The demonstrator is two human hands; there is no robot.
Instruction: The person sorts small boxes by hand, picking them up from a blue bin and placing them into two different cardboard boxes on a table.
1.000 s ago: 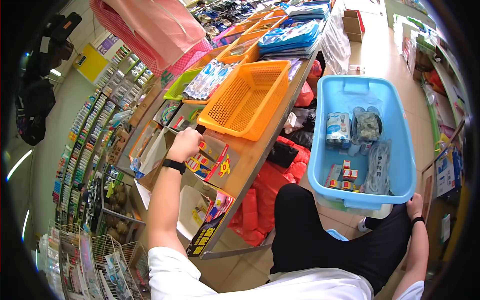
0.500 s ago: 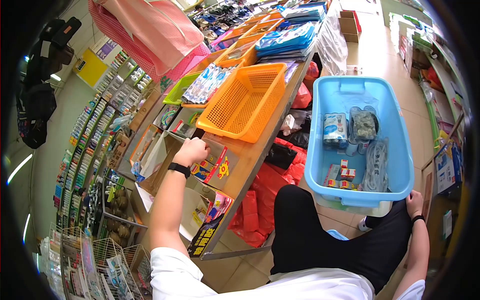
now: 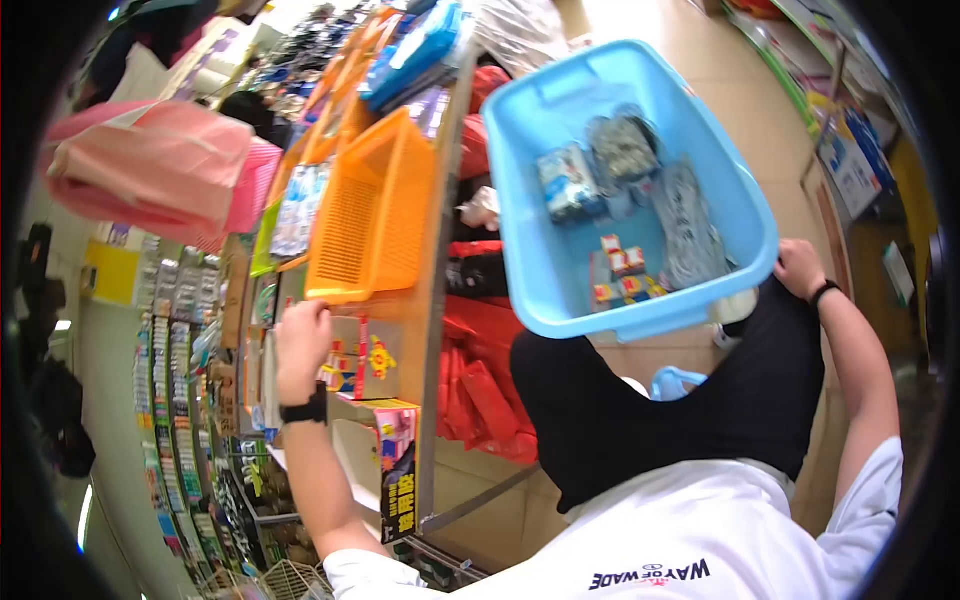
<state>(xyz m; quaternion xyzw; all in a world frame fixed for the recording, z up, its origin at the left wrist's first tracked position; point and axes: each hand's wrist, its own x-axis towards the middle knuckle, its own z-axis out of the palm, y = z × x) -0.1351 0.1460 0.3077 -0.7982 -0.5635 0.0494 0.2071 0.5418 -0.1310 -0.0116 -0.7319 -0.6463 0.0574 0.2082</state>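
My left hand [image 3: 303,338] is closed over the edge of a cardboard box [image 3: 378,350] on the table, just below the orange basket [image 3: 410,215]; whether it holds anything is hidden. A wristband sits on that wrist. My right hand [image 3: 800,268] is closed near the lower right corner of the blue tub [image 3: 740,215], beside my knee; what it grips cannot be made out. Inside the tub lie a blue-and-white pack [image 3: 570,183], a bag of dark grey items [image 3: 624,148], a clear-wrapped bundle [image 3: 688,228] and several small red-and-yellow boxes [image 3: 625,262].
Red plastic bags [image 3: 485,385] hang below the table's metal edge [image 3: 436,300]. Pink cloths [image 3: 160,165] hang at the upper left. Shelves of small goods [image 3: 170,380] stand at the left. A black-and-yellow box [image 3: 400,485] is at the table's near corner.
The whole view has turned and shifted, so the tub and table appear further left. My left hand stays at the boxes by the orange basket, and my right hand stays by the tub's corner.
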